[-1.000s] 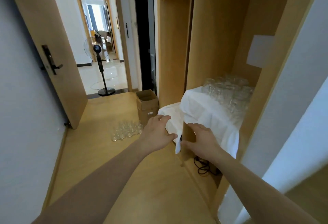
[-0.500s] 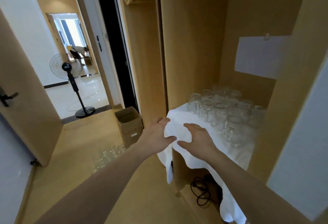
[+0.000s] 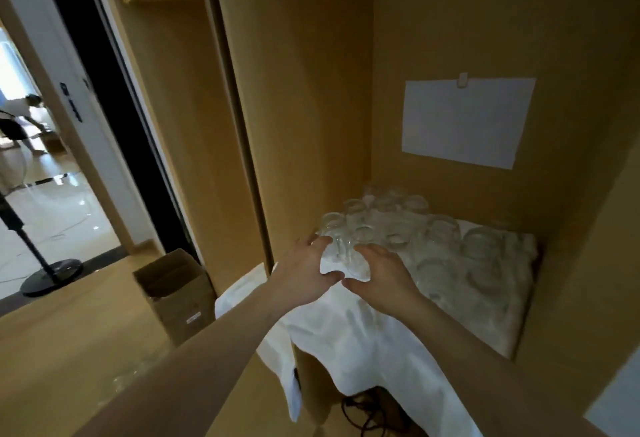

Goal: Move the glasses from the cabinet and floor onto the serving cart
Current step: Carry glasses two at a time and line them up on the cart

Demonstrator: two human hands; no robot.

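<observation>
Two hands at the front-left glass on the cabinet shelf

Inside the wooden cabinet (image 3: 311, 90), clear glasses (image 3: 408, 228) stand upright, mouths up, clustered on a white cloth (image 3: 363, 332) that covers the shelf and hangs over its front edge. The left hand (image 3: 304, 270) and right hand (image 3: 384, 274) flank the nearest glass (image 3: 341, 249) at the shelf's front-left corner, fingers loosely curved toward its sides, thumbs nearly meeting in front; whether they actually clasp it I cannot tell. A white paper sheet (image 3: 464, 121) is clipped to the back wall. On the floor left of the cabinet stands an open cardboard box (image 3: 176, 291), its contents hidden; blurred glass shapes (image 3: 128, 381) lie on the floor nearby.
</observation>
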